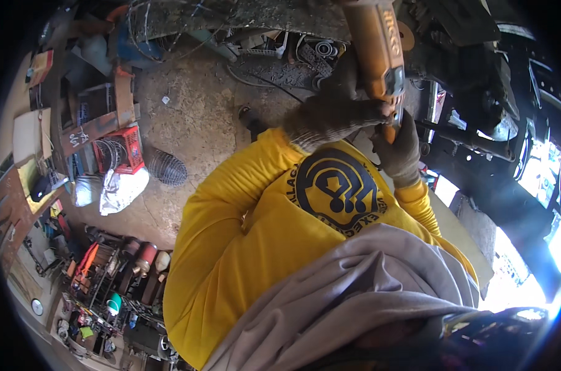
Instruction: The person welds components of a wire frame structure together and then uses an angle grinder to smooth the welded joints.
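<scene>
An orange power tool [374, 52], with the long body of an angle grinder, stands lengthwise at the top, right of centre. Its far end is cut off by the upper edge, so no disc shows on it. My left hand [336, 108], in a dark knit work glove, is closed against the tool's left side, near its lower part. My right hand [401, 153], gloved too, grips the narrow rear end from below and from the right. Both hands are in front of my chest, and some fingers are hidden behind the tool.
A dark workbench [286, 18] runs along the top, with a white crate [259, 51] under it. On the left are a red crate [131, 150], a white sack [124, 188] and a wire mesh roll [168, 168]. Crowded tools fill the lower left; dark metalwork [466, 133] is at right.
</scene>
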Available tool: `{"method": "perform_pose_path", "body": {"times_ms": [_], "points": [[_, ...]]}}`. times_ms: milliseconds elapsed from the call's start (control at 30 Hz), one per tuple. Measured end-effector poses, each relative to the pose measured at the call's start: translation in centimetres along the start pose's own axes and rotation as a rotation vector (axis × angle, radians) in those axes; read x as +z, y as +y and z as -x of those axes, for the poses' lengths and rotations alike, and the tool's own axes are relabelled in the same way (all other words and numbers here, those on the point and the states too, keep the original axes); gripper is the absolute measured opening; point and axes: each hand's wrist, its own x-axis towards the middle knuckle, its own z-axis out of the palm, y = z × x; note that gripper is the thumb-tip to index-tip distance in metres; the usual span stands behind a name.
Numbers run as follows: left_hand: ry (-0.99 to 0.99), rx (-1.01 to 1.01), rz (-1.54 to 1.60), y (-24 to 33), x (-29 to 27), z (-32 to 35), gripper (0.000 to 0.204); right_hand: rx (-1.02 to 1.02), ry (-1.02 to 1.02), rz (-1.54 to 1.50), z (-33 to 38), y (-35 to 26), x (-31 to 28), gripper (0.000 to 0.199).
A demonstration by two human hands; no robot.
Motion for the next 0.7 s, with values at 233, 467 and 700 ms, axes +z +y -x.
{"method": "perform_pose_path", "body": {"times_ms": [233, 467, 700], "points": [[0.066, 0.130, -0.017, -3.0, -1.3, 3.1, 0.060, -0.193, 0.143, 0.340, 3.7, 1.3, 2.4, 0.066], [-0.086, -0.274, 0.457, -2.6, -2.7, 5.2, 0.073, 0.279, -0.413, -0.096, 1.4, -3.9, 1.0, 0.070], [0.198, -0.223, 0.661, -2.4, -2.7, 6.4, 0.059, 0.285, -0.335, 0.336, 1.6, -7.4, 3.4, 0.081]]}}
